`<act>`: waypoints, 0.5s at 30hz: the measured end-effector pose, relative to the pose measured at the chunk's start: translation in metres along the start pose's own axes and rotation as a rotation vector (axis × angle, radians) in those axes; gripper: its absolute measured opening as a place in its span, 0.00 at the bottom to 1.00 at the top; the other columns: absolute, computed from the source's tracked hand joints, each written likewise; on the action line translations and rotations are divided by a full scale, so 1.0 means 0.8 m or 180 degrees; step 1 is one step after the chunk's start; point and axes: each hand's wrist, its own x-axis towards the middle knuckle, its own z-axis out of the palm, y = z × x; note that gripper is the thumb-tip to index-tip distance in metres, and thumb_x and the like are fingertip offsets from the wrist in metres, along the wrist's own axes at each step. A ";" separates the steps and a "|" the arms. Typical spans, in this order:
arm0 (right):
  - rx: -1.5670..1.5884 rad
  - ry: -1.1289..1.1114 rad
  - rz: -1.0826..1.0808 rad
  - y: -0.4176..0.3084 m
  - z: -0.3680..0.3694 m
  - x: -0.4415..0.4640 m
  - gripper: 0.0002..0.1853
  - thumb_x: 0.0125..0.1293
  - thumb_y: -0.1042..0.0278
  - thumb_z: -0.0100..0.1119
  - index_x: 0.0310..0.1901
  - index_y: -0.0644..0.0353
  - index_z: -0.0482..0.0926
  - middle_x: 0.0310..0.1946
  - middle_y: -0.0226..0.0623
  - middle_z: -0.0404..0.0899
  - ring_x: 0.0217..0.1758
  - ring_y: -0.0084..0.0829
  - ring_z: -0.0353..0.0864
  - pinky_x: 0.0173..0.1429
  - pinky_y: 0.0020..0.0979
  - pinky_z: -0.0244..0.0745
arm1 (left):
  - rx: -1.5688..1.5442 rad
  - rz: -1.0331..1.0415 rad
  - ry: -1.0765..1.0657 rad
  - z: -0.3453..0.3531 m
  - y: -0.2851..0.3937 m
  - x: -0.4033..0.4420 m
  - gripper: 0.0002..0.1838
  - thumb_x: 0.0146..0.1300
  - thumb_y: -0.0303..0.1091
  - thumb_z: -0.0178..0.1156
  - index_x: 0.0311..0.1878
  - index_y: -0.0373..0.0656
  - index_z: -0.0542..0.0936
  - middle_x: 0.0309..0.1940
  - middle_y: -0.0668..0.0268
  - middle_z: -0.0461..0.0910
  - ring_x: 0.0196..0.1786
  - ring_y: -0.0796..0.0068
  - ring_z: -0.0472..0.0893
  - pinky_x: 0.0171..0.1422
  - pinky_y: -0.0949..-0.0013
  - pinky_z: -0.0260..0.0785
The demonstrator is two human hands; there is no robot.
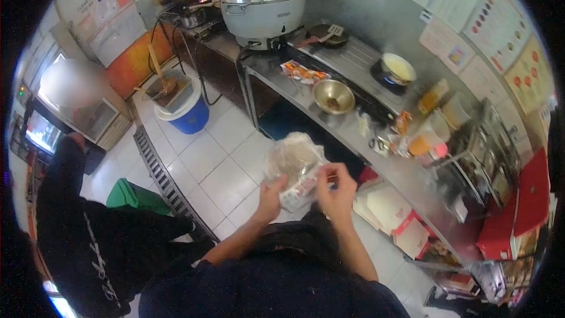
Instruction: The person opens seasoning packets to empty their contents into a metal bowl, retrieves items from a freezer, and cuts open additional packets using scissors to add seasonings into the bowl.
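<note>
A clear plastic packet (pixel 294 162) with pale brownish contents and red print is held up in front of my body, over the floor. My left hand (pixel 272 199) is closed on its lower left side, thumb resting on the plastic. Fingers of my right hand (pixel 336 191) pinch the packet's right edge near the printed part. What exactly is inside cannot be made out through the plastic. Beyond it, on the steel counter, sits a metal bowl (pixel 333 96) with a little brown food at the bottom.
A large rice cooker (pixel 262 15) stands on the counter (pixel 273 76). A pot (pixel 398 69) sits over a blue flame. Sauce containers (pixel 428 133) and a metal rack (pixel 491 159) are at right. Left are a blue bucket (pixel 191 119), a green bin (pixel 138 197) and another person (pixel 88 218).
</note>
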 end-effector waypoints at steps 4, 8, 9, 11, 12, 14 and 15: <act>-0.0460 -0.0594 -0.0188 0.089 0.069 0.172 0.35 0.57 0.61 0.73 0.62 0.66 0.68 0.47 0.45 0.70 0.55 0.39 0.72 0.62 0.36 0.68 | -0.0365 -0.0101 0.0028 -0.048 0.043 0.214 0.22 0.72 0.38 0.54 0.62 0.32 0.71 0.49 0.56 0.81 0.46 0.64 0.84 0.52 0.64 0.78; -0.0661 -0.0860 -0.0248 0.144 0.195 0.305 0.53 0.45 0.47 0.80 0.66 0.68 0.60 0.56 0.58 0.58 0.60 0.53 0.65 0.65 0.43 0.65 | -0.0128 0.0042 0.0427 -0.068 0.090 0.386 0.24 0.73 0.42 0.54 0.64 0.35 0.71 0.52 0.60 0.80 0.52 0.70 0.81 0.56 0.64 0.75; -0.0631 -0.0854 -0.0196 0.158 0.222 0.337 0.53 0.45 0.47 0.80 0.66 0.68 0.60 0.56 0.58 0.58 0.60 0.53 0.65 0.65 0.43 0.65 | -0.0085 0.0005 0.0445 -0.081 0.105 0.430 0.24 0.73 0.42 0.54 0.64 0.35 0.71 0.52 0.60 0.80 0.52 0.70 0.81 0.56 0.64 0.75; -0.0590 -0.0915 0.0352 0.182 0.269 0.386 0.54 0.46 0.46 0.80 0.66 0.68 0.58 0.57 0.58 0.58 0.62 0.54 0.64 0.66 0.45 0.64 | 0.0305 -0.0301 0.0201 -0.108 0.127 0.506 0.25 0.74 0.43 0.55 0.66 0.38 0.70 0.53 0.64 0.79 0.55 0.74 0.78 0.57 0.67 0.73; -0.0411 -0.0908 0.0492 0.206 0.299 0.408 0.53 0.48 0.48 0.79 0.66 0.69 0.56 0.56 0.59 0.59 0.62 0.56 0.63 0.66 0.45 0.64 | 0.0293 -0.0360 0.0189 -0.117 0.138 0.547 0.25 0.74 0.43 0.55 0.66 0.38 0.70 0.53 0.64 0.79 0.55 0.74 0.78 0.57 0.67 0.73; -0.0404 -0.0851 0.0636 0.276 0.368 0.421 0.52 0.49 0.49 0.78 0.66 0.70 0.56 0.55 0.60 0.59 0.62 0.57 0.64 0.67 0.45 0.63 | 0.1512 -0.0352 0.0394 -0.127 0.152 0.628 0.23 0.73 0.42 0.56 0.64 0.38 0.72 0.52 0.64 0.80 0.52 0.76 0.78 0.56 0.69 0.72; -0.0377 -0.0749 0.0703 0.309 0.395 0.431 0.52 0.50 0.50 0.77 0.66 0.71 0.55 0.54 0.61 0.60 0.62 0.57 0.64 0.67 0.45 0.63 | 0.1507 -0.0414 0.0216 -0.141 0.149 0.678 0.23 0.73 0.42 0.56 0.64 0.38 0.72 0.52 0.64 0.80 0.52 0.76 0.78 0.56 0.69 0.72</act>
